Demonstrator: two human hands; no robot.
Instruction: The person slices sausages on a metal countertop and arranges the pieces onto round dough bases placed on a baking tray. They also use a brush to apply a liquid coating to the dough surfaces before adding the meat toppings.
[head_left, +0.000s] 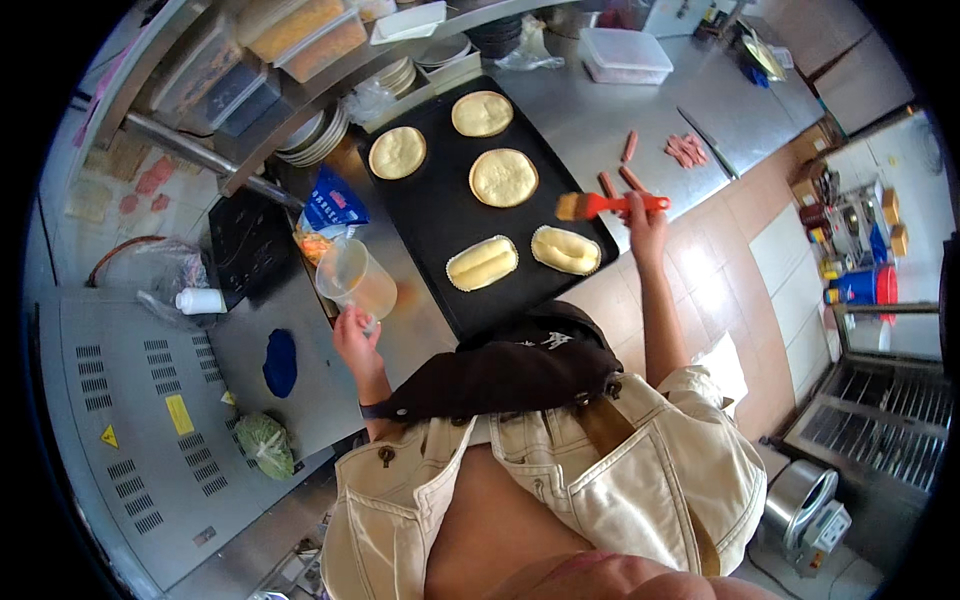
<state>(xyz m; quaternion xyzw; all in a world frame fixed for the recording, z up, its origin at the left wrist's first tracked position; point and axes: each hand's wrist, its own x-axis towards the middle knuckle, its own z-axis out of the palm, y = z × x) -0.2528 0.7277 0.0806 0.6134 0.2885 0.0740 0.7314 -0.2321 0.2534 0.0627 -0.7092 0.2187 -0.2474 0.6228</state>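
Note:
My right hand (645, 221) grips a red-handled pastry brush (613, 204), its bristles above the right edge of a black baking tray (442, 217). My left hand (358, 337) holds the handle of a clear plastic measuring jug (356, 279) beside the tray's left edge; what it contains is hard to make out. Several pieces of pale dough in paper cups lie on the tray: round ones such as the middle one (503, 178) farther off, and two oblong ones (482, 262), (566, 250) near me. Sausages (631, 145) and a heap of cut sausage (685, 151) lie right of the tray.
A knife (709, 142) lies by the counter's right edge. A lidded plastic box (625, 55) stands farther back. Left of the tray are a blue food bag (334, 199) and stacked plates (319, 142), beneath a shelf of tubs (322, 45). A white bottle (200, 301) lies farther left.

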